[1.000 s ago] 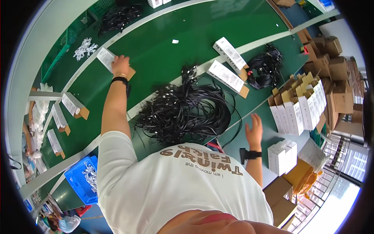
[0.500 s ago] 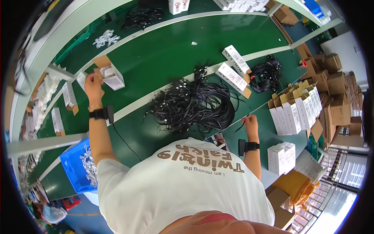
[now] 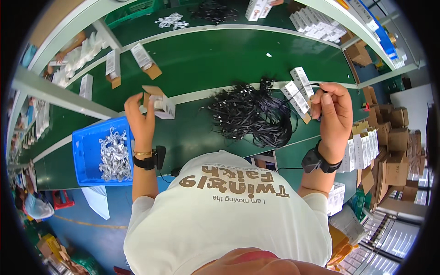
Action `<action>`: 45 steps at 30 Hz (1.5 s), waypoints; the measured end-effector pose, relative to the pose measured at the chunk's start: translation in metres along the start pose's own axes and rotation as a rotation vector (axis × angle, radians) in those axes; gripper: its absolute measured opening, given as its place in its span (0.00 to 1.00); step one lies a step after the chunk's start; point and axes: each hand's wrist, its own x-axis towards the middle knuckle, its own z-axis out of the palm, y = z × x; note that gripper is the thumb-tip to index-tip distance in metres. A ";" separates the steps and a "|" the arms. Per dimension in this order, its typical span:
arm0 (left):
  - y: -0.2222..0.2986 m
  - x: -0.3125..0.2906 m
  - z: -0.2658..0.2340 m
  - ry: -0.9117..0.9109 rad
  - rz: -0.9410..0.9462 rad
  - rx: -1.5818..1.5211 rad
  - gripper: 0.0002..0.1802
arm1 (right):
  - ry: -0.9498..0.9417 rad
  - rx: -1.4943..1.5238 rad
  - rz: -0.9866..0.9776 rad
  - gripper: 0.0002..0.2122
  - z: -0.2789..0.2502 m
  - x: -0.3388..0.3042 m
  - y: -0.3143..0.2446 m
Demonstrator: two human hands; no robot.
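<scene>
At the left of the bench my left hand (image 3: 140, 118) has thumb and fingers at the edge of an upright white box (image 3: 166, 109), whose brown flap stands up. Something white shows inside the box. Raised at the right, my right hand (image 3: 334, 110) pinches a thin black cord (image 3: 313, 84); much of the cord is hidden by the fingers. Between the hands lies a large tangled bundle of black cords (image 3: 252, 117) with small shiny ends. Two closed-looking white boxes (image 3: 297, 98) lie just beyond it, beside my right hand.
A blue bin (image 3: 81, 160) of white coiled cables stands at the left. White boxes (image 3: 143, 57) lie on the green conveyor belt (image 3: 211, 55). Rows of open white boxes (image 3: 362, 149) stand at the right, before stacked cartons (image 3: 396, 165). Another person's hand (image 3: 276, 2) shows at the far edge.
My left hand and the open box have come nearer my body, off the belt's edge. My right hand has risen with the black cord. The view has shifted, showing more of the blue bin.
</scene>
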 end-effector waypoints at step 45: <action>-0.199 -0.079 -0.061 -0.318 -0.437 -0.179 0.08 | -0.485 0.687 0.293 0.08 0.228 -0.059 0.094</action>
